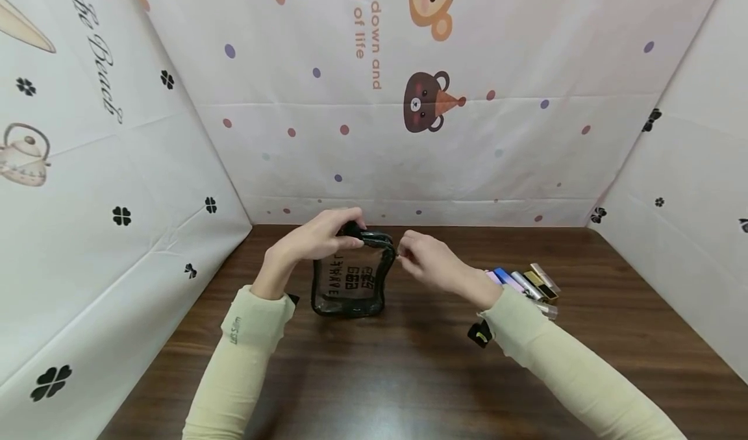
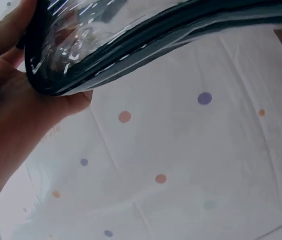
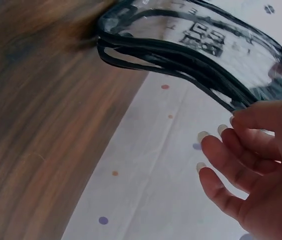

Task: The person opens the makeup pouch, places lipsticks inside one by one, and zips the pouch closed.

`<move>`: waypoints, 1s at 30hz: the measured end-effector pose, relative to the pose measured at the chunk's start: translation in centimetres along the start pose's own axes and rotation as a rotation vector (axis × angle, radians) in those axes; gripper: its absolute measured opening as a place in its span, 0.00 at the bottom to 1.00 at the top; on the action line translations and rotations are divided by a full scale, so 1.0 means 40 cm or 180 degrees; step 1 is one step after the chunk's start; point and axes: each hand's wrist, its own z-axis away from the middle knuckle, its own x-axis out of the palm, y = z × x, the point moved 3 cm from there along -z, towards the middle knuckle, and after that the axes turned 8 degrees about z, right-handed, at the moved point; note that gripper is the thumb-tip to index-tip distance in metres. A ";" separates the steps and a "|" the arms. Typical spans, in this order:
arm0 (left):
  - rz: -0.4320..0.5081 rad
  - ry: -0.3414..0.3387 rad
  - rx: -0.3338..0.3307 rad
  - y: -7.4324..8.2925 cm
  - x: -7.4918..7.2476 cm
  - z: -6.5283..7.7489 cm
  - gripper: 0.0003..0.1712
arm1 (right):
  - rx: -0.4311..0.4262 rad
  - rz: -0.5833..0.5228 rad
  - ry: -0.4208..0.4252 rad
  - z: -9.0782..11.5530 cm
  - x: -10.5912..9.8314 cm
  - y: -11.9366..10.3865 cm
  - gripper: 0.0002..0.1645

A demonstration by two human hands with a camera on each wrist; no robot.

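Note:
A clear pouch (image 1: 353, 278) with black trim and dark printed lettering stands upright over the brown table, its zipped side facing right and up. My left hand (image 1: 318, 235) grips its upper left corner, thumb on the near side and fingers over the far side. At the upper right corner, my right hand (image 1: 429, 261) pinches the small zipper pull between thumb and forefinger; the fingertips mostly hide it. In the right wrist view, the black zipper edge (image 3: 180, 55) runs toward these fingertips, and the other fingers are loosely bent. Clear plastic (image 2: 93, 30) shows close beside the left palm.
Several slim, small items (image 1: 528, 284) in silver, blue, pink and gold lie in a row on the table (image 1: 374, 375), partly behind the right forearm. White printed sheets (image 1: 345, 161) stand behind the table and along both sides.

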 end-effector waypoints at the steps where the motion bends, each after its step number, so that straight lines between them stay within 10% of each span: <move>1: -0.0086 0.0028 -0.0075 0.001 0.000 0.001 0.10 | 0.0088 -0.0135 0.0010 0.000 -0.003 0.004 0.05; 10: -0.0625 0.0049 -0.0566 0.027 0.017 -0.017 0.17 | 0.0189 -0.0379 0.0003 -0.010 -0.021 0.009 0.04; 30: -0.0177 0.0002 -0.0126 -0.002 -0.005 0.013 0.06 | -0.0371 -0.0032 0.0469 -0.051 -0.100 -0.087 0.06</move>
